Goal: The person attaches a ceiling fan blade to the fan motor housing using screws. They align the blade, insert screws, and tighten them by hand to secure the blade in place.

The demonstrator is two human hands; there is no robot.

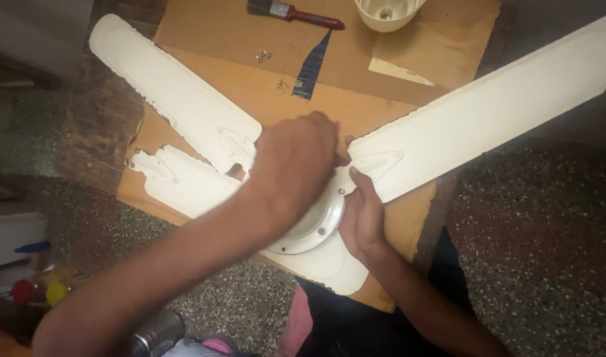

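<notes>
- A cream-coloured metal ceiling fan (409, 145), its round motor housing (313, 228) at the centre, lies flat on a sheet of brown cardboard (250, 86) spread over a dark wooden board on a speckled stone floor.
- The left hand (296, 162) reaches across the motor housing from the lower left, fingers curled down on its top; what the fingers hold underneath cannot be told, as the back of the hand hides it.
- The right hand (361, 215) clasps the rim of the motor housing on its right side, the thumb pressed on the root bracket of the long right blade (488, 106).
- The left forearm blocks the view of most of the motor housing and of the blade joints on its near left.
- A second cream blade (171, 92) runs up and left from the motor housing; a shorter, chipped blade piece (184, 182) lies just below it.
- Beyond the motor housing, at the far edge of the cardboard, lie a red-handled paintbrush (296, 13) and a cream plastic cup-shaped cover (386, 13).
- Two small metal screws (262, 55) rest near the paintbrush, beside a dark strip of tape (313, 66).
- Far left of the motor housing, on the floor, stand red- and yellow-capped bottles (38, 291).
</notes>
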